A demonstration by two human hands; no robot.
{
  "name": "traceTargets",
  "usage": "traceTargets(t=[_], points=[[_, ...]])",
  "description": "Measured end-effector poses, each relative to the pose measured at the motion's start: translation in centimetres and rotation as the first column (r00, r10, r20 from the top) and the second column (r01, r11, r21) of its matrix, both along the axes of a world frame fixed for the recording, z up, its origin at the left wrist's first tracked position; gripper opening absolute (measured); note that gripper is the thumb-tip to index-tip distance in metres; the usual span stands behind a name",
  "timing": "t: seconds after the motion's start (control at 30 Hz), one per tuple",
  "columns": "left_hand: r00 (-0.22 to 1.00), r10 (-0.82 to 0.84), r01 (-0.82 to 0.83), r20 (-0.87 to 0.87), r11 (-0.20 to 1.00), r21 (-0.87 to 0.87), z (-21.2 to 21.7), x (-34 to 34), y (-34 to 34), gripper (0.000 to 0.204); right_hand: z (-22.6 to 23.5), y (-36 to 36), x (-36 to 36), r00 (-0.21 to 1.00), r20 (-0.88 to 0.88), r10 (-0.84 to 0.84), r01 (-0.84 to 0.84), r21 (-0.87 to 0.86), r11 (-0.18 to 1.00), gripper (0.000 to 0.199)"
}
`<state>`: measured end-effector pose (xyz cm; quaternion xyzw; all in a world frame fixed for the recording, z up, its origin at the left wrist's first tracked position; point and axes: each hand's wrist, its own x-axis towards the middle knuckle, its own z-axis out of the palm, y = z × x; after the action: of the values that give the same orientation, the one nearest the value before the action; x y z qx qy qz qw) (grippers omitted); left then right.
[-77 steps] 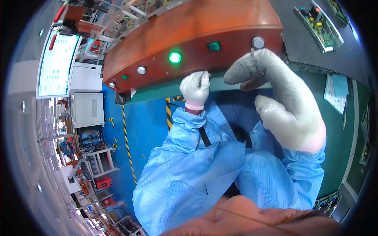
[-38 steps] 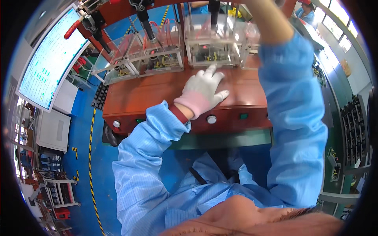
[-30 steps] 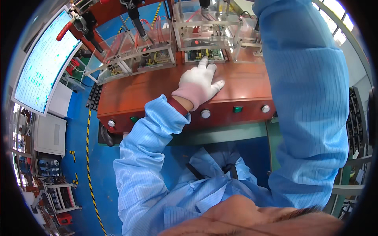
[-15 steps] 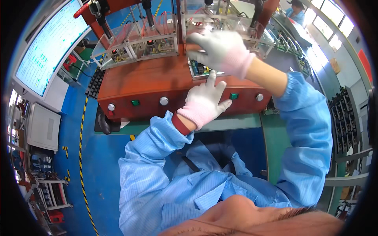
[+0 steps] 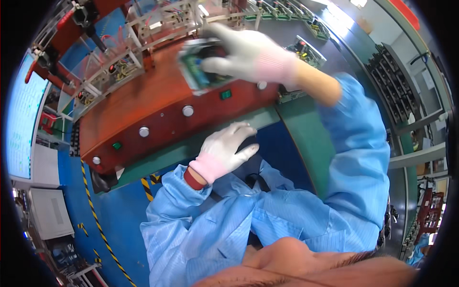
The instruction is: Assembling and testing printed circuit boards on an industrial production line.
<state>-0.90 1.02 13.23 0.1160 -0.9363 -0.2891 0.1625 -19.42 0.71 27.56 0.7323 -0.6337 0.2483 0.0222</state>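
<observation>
Gripped in my right hand is a green circuit board in a pale metal frame, somewhat smeared by motion. Fingers and thumb close over its right side and hide part of it. The board is above the right part of a reddish-brown test bench; I cannot tell whether it touches the top. My left hand is in front of the bench's lower edge, empty, with bent fingers and the thumb apart. Both hands wear white gloves with pink cuffs.
Clear plastic fixtures with wires and black clamps line the bench's back. Round silver buttons and green switches are on its front. Another circuit board lies to the right. A monitor stands far left.
My right hand has lifted the circuit board off its place on the bench. My left hand has come away from the board, down toward me. The whole view has turned rightward.
</observation>
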Motion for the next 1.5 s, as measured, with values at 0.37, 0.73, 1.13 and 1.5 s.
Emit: traceTargets(t=[0.37, 0.73, 1.13, 1.5], points=[[0.887, -0.323, 0.301, 0.330, 0.947, 0.117, -4.2, -1.6, -0.1, 0.048, -12.6, 24.9, -9.8, 0.663, -0.468, -0.584, 0.721, 0.608, 0.332, 0.044], [0.883, -0.331, 0.329, 0.334, 0.942, 0.066, -1.3, -0.8, -0.9, 0.049, -8.7, 14.6, -20.3, 0.378, 0.522, -0.765, 0.735, 0.333, 0.591, 0.044], [0.957, -0.259, 0.268, 0.134, 0.962, -0.055, 1.8, 3.0, -3.3, 0.047, -12.1, 11.5, -22.7, 0.677, 0.280, -0.680, 0.727, -0.110, 0.678, 0.031], [0.990, 0.037, -0.110, -0.133, 0.799, -0.592, 1.8, 2.8, -5.8, 0.067, -8.8, 0.8, -4.0, 0.930, 0.298, -0.216, 0.229, -0.009, 0.973, 0.022]])
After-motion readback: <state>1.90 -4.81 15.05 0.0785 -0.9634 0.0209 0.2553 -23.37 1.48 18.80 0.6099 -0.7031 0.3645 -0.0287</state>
